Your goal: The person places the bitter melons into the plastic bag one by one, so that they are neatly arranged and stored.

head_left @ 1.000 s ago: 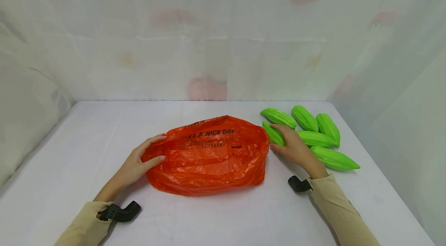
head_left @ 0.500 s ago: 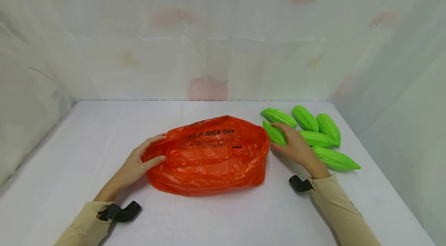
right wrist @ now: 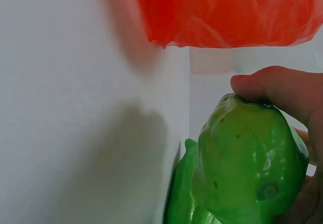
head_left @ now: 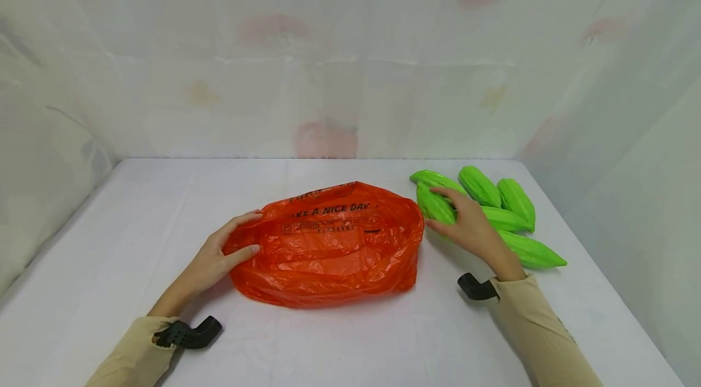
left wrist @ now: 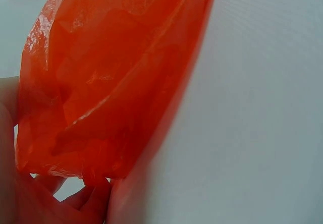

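Observation:
A red plastic bag (head_left: 328, 259) with black print lies on the table, its mouth spread wide. At its left end my left hand (head_left: 210, 262) holds the rim, thumb and a finger showing at the edge. Beyond the right end, my right hand (head_left: 473, 229) grips a green ridged gourd (head_left: 435, 205) between thumb and fingers. In the right wrist view this gourd (right wrist: 247, 158) hangs above the table, with its shadow apart from it. The left wrist view shows the bag's side (left wrist: 111, 82) and curled fingers (left wrist: 96, 199) at its lower edge; some fingers are hidden.
Several more green gourds lie at the back right, among them one gourd (head_left: 528, 250) behind the right wrist and another gourd (head_left: 479, 186) near the back edge. A white cloth covers the table (head_left: 350, 350). Patterned curtains (head_left: 350, 70) enclose the back and sides.
The right hand has moved slightly right and upward in the head view, carrying the green gourd, which now overlaps the gourd behind it. The left hand and the bag have stayed still.

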`<state>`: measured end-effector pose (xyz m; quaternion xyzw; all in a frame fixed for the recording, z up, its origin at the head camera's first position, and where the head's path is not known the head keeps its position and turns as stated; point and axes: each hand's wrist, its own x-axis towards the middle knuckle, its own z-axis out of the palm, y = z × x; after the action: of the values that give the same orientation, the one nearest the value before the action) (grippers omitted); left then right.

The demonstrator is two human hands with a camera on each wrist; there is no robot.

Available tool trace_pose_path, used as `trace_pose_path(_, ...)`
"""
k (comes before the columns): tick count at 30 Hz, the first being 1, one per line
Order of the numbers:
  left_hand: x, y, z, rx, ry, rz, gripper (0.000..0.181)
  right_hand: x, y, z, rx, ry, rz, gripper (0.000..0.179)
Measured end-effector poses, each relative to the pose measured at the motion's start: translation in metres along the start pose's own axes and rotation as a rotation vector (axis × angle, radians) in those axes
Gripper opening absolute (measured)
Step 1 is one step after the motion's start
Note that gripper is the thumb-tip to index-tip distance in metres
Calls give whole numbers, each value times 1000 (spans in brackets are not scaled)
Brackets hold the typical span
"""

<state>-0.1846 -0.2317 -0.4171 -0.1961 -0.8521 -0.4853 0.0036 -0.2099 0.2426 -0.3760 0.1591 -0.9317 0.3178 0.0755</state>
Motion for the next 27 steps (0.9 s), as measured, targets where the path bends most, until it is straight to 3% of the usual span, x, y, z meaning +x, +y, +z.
trace_pose_path(27,0,-1,-1,-11,-5,0,52,-8,-26,-26,49,77,29,63)
